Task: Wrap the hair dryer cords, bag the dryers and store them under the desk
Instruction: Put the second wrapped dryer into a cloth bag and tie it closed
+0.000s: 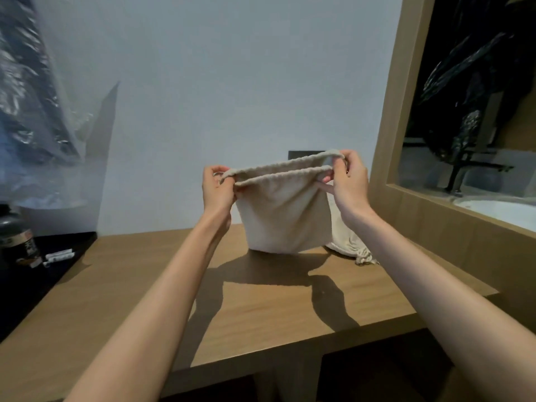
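A cream cloth drawstring bag (282, 216) hangs in the air above the wooden desk (261, 303), its mouth stretched wide. My left hand (217, 190) pinches the left end of the bag's rim. At the right end of the rim my right hand (349, 181) grips the cloth with curled fingers. A second cream drawstring bag (348, 242) lies on the desk behind and to the right of the held one. No hair dryer shows in this view.
A white wall stands behind the desk with a dark wall plate (304, 155). A wood-framed window (464, 169) is at the right. At the left, a dark tray (66, 248) holds a dark jar (17, 236) and white sachets (58, 256). Dark open space lies under the desk.
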`<state>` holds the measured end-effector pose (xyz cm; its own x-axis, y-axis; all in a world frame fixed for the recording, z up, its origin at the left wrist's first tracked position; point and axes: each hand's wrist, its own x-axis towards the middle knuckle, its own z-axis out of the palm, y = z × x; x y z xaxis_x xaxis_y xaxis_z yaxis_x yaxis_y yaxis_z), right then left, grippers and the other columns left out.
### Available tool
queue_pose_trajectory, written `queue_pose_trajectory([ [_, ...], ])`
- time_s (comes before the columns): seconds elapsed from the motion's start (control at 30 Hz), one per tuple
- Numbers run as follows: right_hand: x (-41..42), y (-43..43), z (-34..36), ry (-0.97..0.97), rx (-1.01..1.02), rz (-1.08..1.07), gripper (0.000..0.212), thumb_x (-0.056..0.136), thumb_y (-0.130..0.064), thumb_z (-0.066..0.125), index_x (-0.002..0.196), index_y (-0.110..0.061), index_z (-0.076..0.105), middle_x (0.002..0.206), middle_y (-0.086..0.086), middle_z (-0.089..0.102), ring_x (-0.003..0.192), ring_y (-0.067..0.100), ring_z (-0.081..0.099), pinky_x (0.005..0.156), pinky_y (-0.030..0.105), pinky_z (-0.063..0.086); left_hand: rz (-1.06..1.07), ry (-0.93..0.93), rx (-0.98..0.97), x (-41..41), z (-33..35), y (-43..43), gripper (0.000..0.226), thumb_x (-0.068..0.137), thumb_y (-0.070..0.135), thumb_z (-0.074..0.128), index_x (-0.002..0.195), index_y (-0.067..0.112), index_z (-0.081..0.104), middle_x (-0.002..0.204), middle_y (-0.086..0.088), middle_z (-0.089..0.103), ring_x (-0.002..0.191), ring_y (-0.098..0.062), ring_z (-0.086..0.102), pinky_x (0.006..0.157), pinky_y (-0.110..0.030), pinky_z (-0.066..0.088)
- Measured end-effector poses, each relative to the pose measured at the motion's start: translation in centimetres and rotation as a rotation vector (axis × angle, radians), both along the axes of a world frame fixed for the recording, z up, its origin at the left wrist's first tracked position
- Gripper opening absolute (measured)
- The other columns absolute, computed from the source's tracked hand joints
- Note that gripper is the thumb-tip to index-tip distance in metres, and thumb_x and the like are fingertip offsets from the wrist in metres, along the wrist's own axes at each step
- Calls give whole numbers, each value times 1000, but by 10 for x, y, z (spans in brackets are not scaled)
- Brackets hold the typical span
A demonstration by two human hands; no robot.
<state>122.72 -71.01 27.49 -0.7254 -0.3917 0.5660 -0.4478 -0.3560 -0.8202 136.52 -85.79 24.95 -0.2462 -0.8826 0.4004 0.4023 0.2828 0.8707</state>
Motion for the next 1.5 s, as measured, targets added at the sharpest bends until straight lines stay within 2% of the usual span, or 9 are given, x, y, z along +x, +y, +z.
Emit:
queue_pose_trajectory([
  [0.2,2,-3,17,-166,-76,131,13,103,-10,34,100,-9,46,74,2,42,56,6,45,66,35,61,10,62,9,-5,26,-4,28,92,-4,41,83,23,43,81,1,49,63,-9,45,41,-14,31],
  [0.73,-24,-36,-16,-171,20,164,15,102,-12,41,109,-9,54,88,8,56,71,11,57,88,37,56,-19,0,42,-18,-2,-39,17,95,2,45,97,18,47,93,2,52,80,-11,49,69,-26,43],
  [0.87,-21,-27,-42,-178,30,173,15,101,-12,43,103,-16,57,94,7,58,79,13,58,88,34,55,-50,-142,-11,-7,-22,-32,23,96,1,41,100,20,54,95,1,54,88,-15,52,84,-34,49],
  [1.0,-15,-10,-66,-191,39,149,20,101,-10,40,90,-16,56,82,4,56,75,13,54,86,38,55,-72,-269,-142,6,-44,-16,38,94,-3,34,107,19,62,90,5,57,80,-8,52,71,-19,49],
  [1.07,-11,-1,-78,-192,68,106,21,101,-10,37,87,-14,52,82,5,52,78,18,51,82,41,54,-61,-345,-251,15,-55,-7,30,93,2,39,88,13,66,72,11,57,66,-1,48,56,-12,41],
  [1.13,-6,8,-91,-222,110,97,21,101,-9,32,86,-12,47,85,7,51,78,17,52,69,32,53,-34,-389,-317,22,-71,-1,26,83,14,45,58,9,49,54,5,39,52,-6,33,51,-26,28],
  [1.27,-6,26,-121,-231,271,-5,23,100,-15,33,80,-10,44,88,8,46,74,16,44,59,30,42,-1,-477,-352,32,-95,6,24,71,23,44,51,14,34,55,0,28,56,-11,25,57,-32,17],
  [1.4,-6,44,-135,-168,418,-63,29,96,-15,40,67,-10,44,75,6,45,72,17,42,63,31,36,-42,-757,-630,37,-104,12,40,68,37,40,53,1,47,60,-6,45,65,-14,37,59,-26,28],
  [1.5,-5,53,-147,95,569,-119,26,88,-14,52,64,-11,45,70,1,48,71,19,44,60,31,34,-147,-914,-713,36,-116,16,31,65,42,43,59,20,63,79,7,48,80,-7,37,69,-18,31],
])
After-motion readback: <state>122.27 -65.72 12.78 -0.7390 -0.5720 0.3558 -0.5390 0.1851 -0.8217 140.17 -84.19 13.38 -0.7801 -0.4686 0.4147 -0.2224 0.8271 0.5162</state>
